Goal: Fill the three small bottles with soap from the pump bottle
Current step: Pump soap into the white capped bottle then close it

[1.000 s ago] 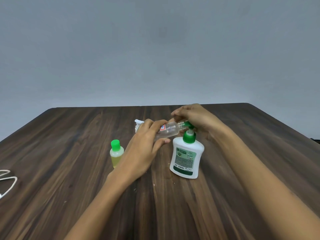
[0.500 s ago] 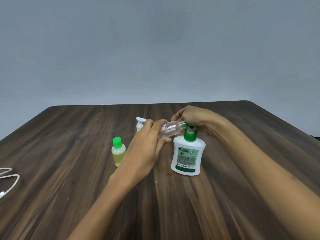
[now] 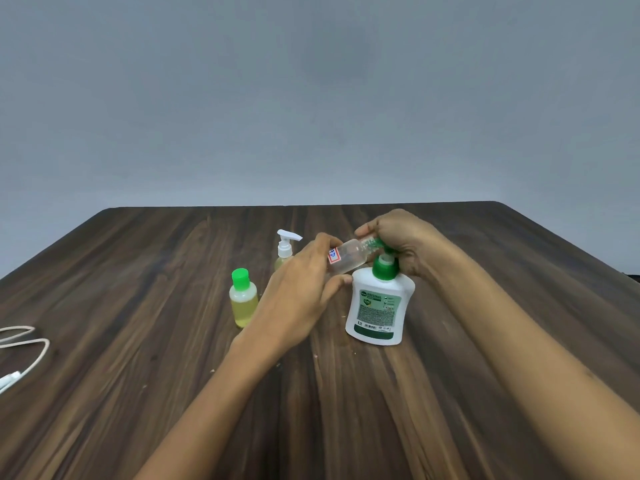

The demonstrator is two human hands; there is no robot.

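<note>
Backdrop: plain grey-blue wall behind a dark brown wood-grain table [image 3: 346, 410] that fills the lower half of the head view.
Pump bottle: white plastic soap bottle with a green collar and a green-and-white label [image 3: 377, 306], standing upright on the table right of centre; its green pump head is mostly covered by the right hand.
Clear bottle: small transparent plastic bottle with a red-and-white sticker [image 3: 348, 256], held tilted almost on its side above the table, mouth pointing right toward the green pump head, base pointing left.
Left hand: left hand [image 3: 301, 289] grips the base end of the clear bottle; fingers curl over its top by the sticker, thumb presses from below, just beside the shoulder of the pump bottle.
Right hand: right hand [image 3: 398, 240] sits clenched over the pump head, fingers curled down around it; the fingertips meet the neck of the clear bottle, whose mouth lies just under them. Whether the spout is inside the mouth cannot be told.
Green-capped bottle: small clear plastic bottle with a bright green cap and yellow liquid [image 3: 243, 299], upright, left of the left wrist and apart from it.
Spray bottle: small bottle with a white pump-spray top [image 3: 285, 245], upright farther back, its body partly hidden behind the left hand.
Cable: white cord [image 3: 31, 344] looped at the table's left edge, well apart from the bottles.
</note>
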